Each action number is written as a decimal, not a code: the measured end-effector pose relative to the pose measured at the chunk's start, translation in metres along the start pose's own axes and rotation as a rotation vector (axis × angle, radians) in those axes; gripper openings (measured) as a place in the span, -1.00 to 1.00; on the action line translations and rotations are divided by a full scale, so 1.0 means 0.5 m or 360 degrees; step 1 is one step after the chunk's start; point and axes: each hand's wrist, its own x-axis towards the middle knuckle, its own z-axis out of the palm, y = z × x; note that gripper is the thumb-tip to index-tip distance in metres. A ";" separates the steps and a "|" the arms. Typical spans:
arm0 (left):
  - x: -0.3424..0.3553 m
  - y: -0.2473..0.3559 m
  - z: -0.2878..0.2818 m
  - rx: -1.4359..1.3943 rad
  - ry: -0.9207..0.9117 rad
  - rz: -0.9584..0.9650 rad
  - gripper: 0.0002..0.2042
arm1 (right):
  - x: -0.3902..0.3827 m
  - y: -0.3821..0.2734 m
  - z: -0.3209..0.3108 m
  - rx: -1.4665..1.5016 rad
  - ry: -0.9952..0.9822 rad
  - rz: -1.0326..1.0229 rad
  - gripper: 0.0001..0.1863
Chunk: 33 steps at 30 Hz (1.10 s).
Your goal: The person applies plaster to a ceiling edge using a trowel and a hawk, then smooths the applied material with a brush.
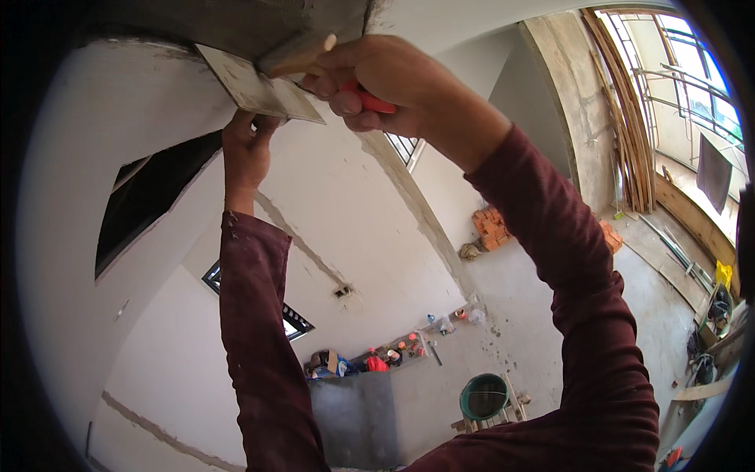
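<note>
Raised overhead, my left hand (248,153) is closed beneath a flat, mortar-smeared rectangular board (252,85), holding it up from below. Its grip under the board is partly hidden. To the right, my right hand (385,82) wraps round the red handle (371,100) of a hand tool. A tan, wood-like piece (297,57) sticks out in front of those fingers, over the board; I cannot tell whether it belongs to the same tool. Close above both hands is a dark grey patch of mortar (236,27) on the overhead surface.
A dark opening (149,197) cuts the white wall at left. Far below stand a green bucket (484,396), a grey sheet-like block (355,421) with cups and bags behind, and stacked orange bricks (491,228). Long timber boards (629,118) lean at right beside a bright window (700,79).
</note>
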 end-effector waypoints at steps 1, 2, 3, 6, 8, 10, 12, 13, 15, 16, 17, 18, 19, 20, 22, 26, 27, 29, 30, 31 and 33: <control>0.000 0.002 -0.001 -0.0031 0.0003 -0.0005 -0.68 | -0.020 -0.008 -0.002 -0.0002 -0.0078 0.0008 -0.75; -0.002 0.003 0.000 -0.0059 0.0005 -0.0011 -0.67 | -0.041 -0.014 -0.010 -0.0002 -0.0157 0.0016 -0.75; -0.002 0.005 0.003 -0.0111 0.0014 -0.0009 -0.66 | -0.062 -0.018 -0.019 -0.0004 -0.0239 0.0021 -0.75; 0.002 0.010 0.010 -0.0167 0.0024 -0.0005 -0.66 | -0.138 -0.012 -0.047 -0.0250 -0.0253 -0.0266 -0.71; -0.001 0.002 0.015 -0.0086 0.0029 -0.0020 -0.66 | -0.174 0.001 -0.066 -0.0064 -0.0145 -0.0214 -0.66; 0.001 0.000 0.011 -0.0059 0.0023 -0.0015 -0.67 | -0.205 0.035 -0.100 -0.0326 0.0040 -0.0223 -0.64; 0.002 0.016 0.010 -0.0145 0.0041 -0.0032 -0.68 | -0.240 0.078 -0.126 -0.0399 0.0106 -0.0159 -0.59; 0.005 0.019 0.008 -0.0119 0.0039 -0.0024 -0.68 | -0.261 0.091 -0.141 -0.0417 0.0132 -0.0082 -0.58; -0.002 0.014 0.001 -0.0049 0.0023 -0.0031 -0.69 | -0.303 0.147 -0.176 -0.0423 0.0236 0.0045 -0.58; -0.003 0.013 0.009 -0.0133 0.0061 -0.0016 -0.68 | -0.326 0.167 -0.192 -0.0404 0.0306 0.0088 -0.60; 0.000 0.014 0.005 -0.0106 0.0047 -0.0034 -0.66 | -0.347 0.184 -0.205 -0.0358 0.0400 0.0117 -0.62; -0.001 0.011 0.002 -0.0084 0.0028 -0.0059 -0.63 | -0.368 0.203 -0.219 -0.0309 0.0498 0.0157 -0.63; -0.007 0.004 0.005 -0.0069 0.0007 -0.0092 -0.61 | -0.388 0.221 -0.232 -0.0263 0.0601 0.0206 -0.65; -0.012 -0.003 0.006 -0.0097 -0.0005 -0.0120 -0.61 | -0.404 0.232 -0.244 -0.0270 0.0665 0.0226 -0.65; -0.010 -0.009 0.007 -0.0157 -0.0015 -0.0160 -0.59 | -0.428 0.242 -0.267 -0.0297 0.0790 0.0249 -0.67; -0.007 -0.029 0.031 -0.0109 -0.0017 -0.0070 -0.64 | -0.463 0.251 -0.314 -0.0243 0.0949 0.0284 -0.67; -0.006 -0.036 0.037 -0.0103 0.0014 -0.0052 -0.67 | -0.468 0.253 -0.319 -0.0251 0.0952 0.0293 -0.67; -0.008 -0.057 0.049 -0.0110 0.0060 -0.0036 -0.71 | -0.480 0.261 -0.326 -0.0272 0.0962 0.0308 -0.67; -0.010 -0.075 0.057 -0.0124 0.0076 -0.0033 -0.72 | -0.488 0.267 -0.330 -0.0280 0.0999 0.0329 -0.67; -0.012 -0.094 0.067 -0.0138 0.0091 -0.0030 -0.72 | -0.495 0.270 -0.332 -0.0295 0.1009 0.0357 -0.67; -0.013 -0.135 0.082 -0.0251 0.0128 -0.0104 -0.72 | -0.514 0.275 -0.333 -0.0317 0.1022 0.0418 -0.67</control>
